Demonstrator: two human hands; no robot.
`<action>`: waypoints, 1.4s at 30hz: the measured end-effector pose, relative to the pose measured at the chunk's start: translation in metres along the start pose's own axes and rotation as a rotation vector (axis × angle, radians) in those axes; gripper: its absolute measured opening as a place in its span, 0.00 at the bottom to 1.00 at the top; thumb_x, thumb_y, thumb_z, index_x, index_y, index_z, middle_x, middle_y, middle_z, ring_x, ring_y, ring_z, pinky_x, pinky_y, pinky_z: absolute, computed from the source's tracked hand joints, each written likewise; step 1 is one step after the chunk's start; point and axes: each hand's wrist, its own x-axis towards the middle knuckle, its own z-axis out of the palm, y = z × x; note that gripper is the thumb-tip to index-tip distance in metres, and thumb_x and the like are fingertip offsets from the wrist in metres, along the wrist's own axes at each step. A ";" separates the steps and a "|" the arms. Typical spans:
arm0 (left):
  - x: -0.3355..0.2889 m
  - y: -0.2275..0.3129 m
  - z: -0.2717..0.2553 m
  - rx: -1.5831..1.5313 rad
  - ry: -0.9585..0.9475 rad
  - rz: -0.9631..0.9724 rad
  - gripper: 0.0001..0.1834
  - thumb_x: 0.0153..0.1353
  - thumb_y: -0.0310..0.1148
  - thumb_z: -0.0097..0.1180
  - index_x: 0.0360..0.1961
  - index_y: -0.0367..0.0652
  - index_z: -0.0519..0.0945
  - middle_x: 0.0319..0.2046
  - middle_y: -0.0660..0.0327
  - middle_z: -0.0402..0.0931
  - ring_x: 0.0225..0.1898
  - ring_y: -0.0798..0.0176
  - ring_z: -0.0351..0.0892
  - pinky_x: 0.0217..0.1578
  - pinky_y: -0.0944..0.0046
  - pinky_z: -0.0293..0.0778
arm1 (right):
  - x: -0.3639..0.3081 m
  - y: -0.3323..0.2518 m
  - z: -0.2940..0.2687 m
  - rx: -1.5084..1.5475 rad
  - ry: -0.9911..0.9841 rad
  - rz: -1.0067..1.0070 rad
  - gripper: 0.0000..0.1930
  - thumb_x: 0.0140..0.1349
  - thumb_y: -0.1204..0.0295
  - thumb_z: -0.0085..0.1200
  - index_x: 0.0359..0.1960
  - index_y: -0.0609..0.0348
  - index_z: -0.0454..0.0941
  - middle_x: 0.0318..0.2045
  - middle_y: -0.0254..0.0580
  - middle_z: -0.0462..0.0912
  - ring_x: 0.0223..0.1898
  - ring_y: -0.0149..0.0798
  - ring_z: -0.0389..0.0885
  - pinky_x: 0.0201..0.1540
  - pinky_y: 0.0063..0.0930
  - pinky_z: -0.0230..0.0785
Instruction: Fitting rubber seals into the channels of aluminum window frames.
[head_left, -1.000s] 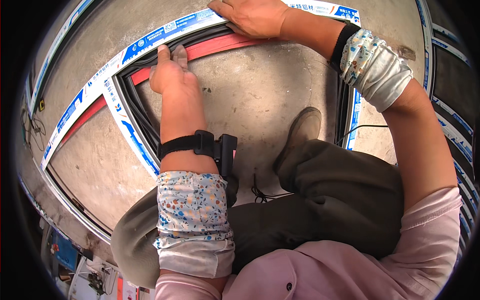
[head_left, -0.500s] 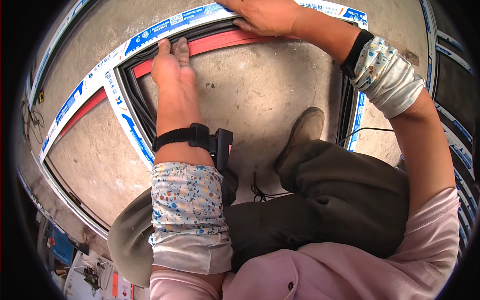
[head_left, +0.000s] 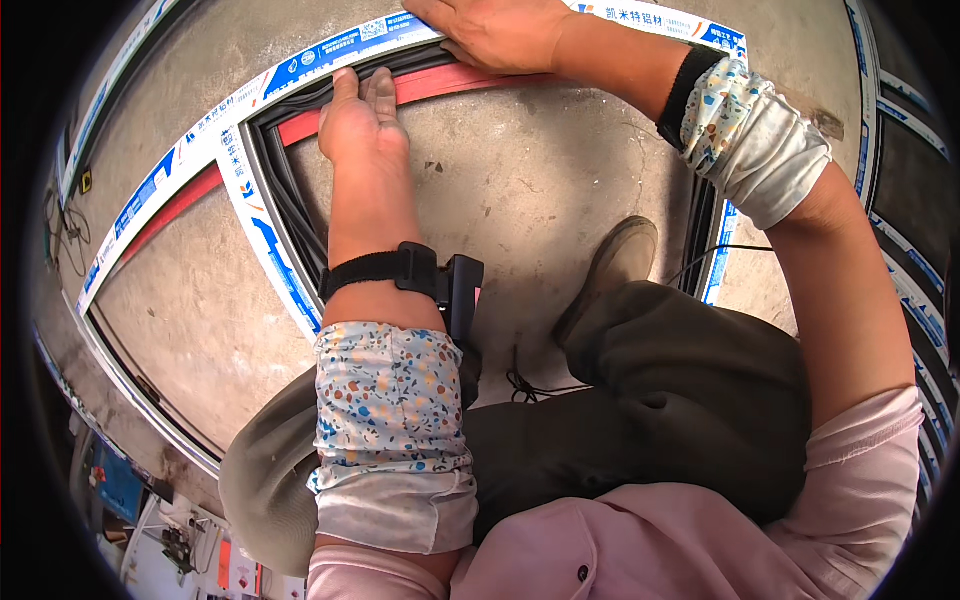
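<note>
A large window or door frame (head_left: 233,160) of metal profile, covered in blue and white film, lies before me. Black rubber strip (head_left: 290,200) runs bunched along the inner edges of its middle opening. Below the top bar's strip shows a red band (head_left: 440,85). Palm turned up, my left hand (head_left: 368,120) has its fingers stretched out, their tips against the strip and the bar's inner edge. My right hand (head_left: 505,35) is closed over the top bar, its thumb at the black strip. The picture's upper edge cuts off some of its fingers.
My shoe (head_left: 615,265) and bent legs are within the frame's opening. A thin black cable (head_left: 725,248) crosses the right side bar. More film-covered frames (head_left: 910,120) lie at the right, and another bar (head_left: 105,95) at the upper left. Cables (head_left: 68,230) lie at the far left.
My right hand has slid left along the top bar, nearer my left hand. The view has shifted slightly; my left hand stays at about the same spot on the frame.
</note>
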 end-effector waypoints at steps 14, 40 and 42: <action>-0.009 0.017 -0.008 -0.138 0.067 -0.007 0.16 0.68 0.22 0.49 0.55 0.24 0.66 0.49 0.46 0.68 0.46 0.47 0.78 0.49 0.56 0.85 | -0.054 0.032 -0.027 -0.173 -0.251 0.188 0.29 0.63 0.64 0.53 0.63 0.62 0.63 0.43 0.53 0.75 0.42 0.53 0.78 0.46 0.43 0.72; 0.006 0.013 -0.003 -0.115 -0.106 -0.172 0.08 0.69 0.26 0.52 0.47 0.35 0.72 0.40 0.52 0.78 0.40 0.52 0.84 0.28 0.69 0.80 | -0.148 0.113 -0.037 -0.357 -0.080 0.123 0.35 0.59 0.68 0.58 0.68 0.49 0.57 0.50 0.51 0.75 0.48 0.54 0.78 0.51 0.42 0.73; 0.001 0.013 -0.002 -0.078 -0.111 -0.150 0.13 0.70 0.28 0.52 0.51 0.32 0.70 0.42 0.52 0.75 0.42 0.55 0.81 0.32 0.69 0.77 | -0.121 0.086 -0.052 -0.303 -0.214 0.123 0.30 0.60 0.65 0.57 0.64 0.53 0.62 0.46 0.50 0.78 0.45 0.53 0.81 0.48 0.42 0.75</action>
